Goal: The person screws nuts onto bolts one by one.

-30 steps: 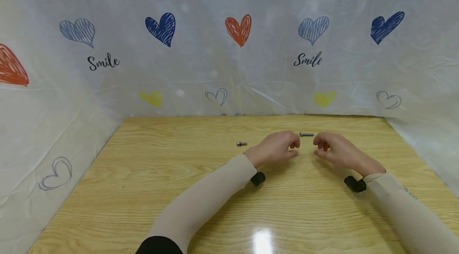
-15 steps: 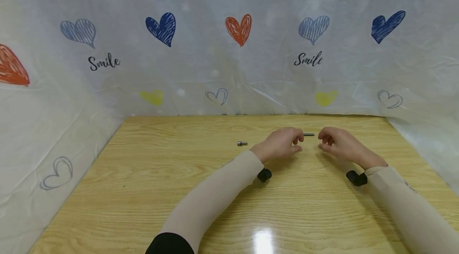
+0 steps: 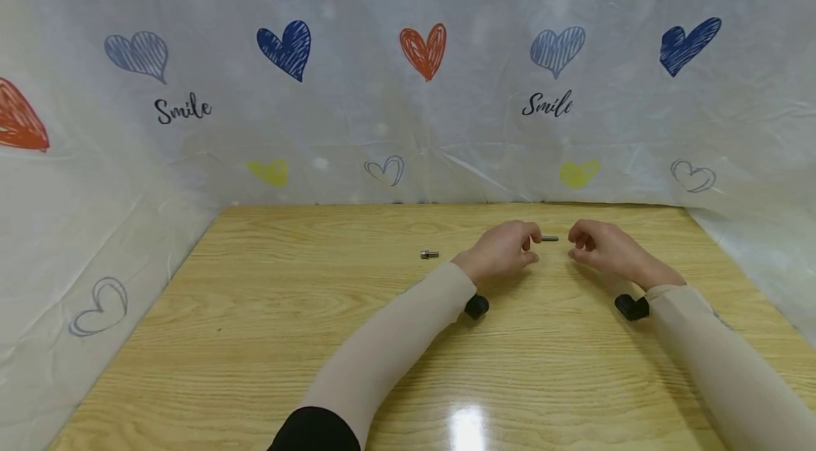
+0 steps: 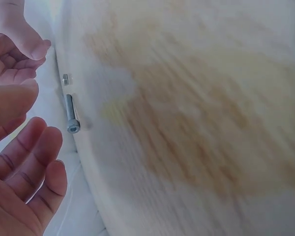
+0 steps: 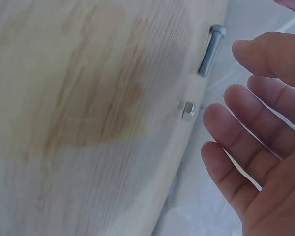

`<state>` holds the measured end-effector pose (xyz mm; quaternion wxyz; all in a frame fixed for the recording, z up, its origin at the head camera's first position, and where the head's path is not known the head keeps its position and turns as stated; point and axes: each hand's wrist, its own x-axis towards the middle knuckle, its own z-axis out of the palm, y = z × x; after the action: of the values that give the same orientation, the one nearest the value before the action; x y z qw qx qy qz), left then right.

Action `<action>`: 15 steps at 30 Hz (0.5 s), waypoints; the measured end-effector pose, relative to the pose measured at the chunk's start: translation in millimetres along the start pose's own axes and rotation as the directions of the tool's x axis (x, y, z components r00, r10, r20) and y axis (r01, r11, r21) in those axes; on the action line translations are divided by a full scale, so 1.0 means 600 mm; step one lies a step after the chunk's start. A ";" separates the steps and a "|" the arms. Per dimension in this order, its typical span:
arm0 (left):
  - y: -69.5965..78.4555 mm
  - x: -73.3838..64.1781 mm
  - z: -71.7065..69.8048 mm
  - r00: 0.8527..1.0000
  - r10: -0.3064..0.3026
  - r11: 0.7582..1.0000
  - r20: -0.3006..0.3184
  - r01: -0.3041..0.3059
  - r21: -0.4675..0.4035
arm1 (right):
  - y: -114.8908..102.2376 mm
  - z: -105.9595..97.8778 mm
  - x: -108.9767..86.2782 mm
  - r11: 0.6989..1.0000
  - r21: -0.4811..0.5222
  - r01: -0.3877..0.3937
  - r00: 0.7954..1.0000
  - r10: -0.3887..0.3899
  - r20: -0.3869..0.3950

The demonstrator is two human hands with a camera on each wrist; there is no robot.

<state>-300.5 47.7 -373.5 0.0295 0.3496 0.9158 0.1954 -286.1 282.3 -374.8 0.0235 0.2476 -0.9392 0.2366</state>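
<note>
A long socket-head bolt [image 3: 550, 238] lies toward the back right of the wooden table. My left hand [image 3: 503, 250] hovers beside it with loosely bent fingers and covers its head in the head view. The left wrist view shows the whole bolt [image 4: 71, 115] outside that hand's fingers. My right hand [image 3: 607, 251] is just right of the bolt's threaded end, fingers relaxed and parted, holding nothing. Close to its fingertips a small hex nut [image 5: 188, 111] sits on the wood, in line with the bolt [image 5: 211, 51]. In the head view the nut is hidden.
A shorter bolt [image 3: 429, 254] lies to the left of my left forearm. Behind the table [image 3: 255, 338] hangs a white sheet [image 3: 472, 132] printed with hearts and "Smile", and it also lines both sides.
My left hand has moved right and slightly away, so it now overlaps the long bolt's head. My right hand has shifted a little right and farther back. Both bolts stay where they were.
</note>
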 end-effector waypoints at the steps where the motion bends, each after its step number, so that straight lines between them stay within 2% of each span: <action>1: -0.001 0.002 0.002 1.000 -0.008 1.000 -0.001 0.008 -0.006 | 0.001 0.000 0.002 1.000 0.002 -0.007 1.000 0.007 0.004; 9: -0.009 0.014 0.008 0.996 -0.095 0.994 -0.003 0.094 -0.049 | 0.008 0.002 0.021 0.999 0.014 -0.050 0.998 0.049 0.045; 15: -0.013 0.024 0.009 0.995 -0.100 0.990 -0.001 0.099 -0.098 | 0.020 0.002 0.026 0.998 0.008 -0.069 0.997 0.068 0.044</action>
<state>-314.9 53.6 -380.1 0.0536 0.3011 0.9216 0.2392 -305.1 283.8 -378.2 -0.0064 0.2204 -0.9464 0.2362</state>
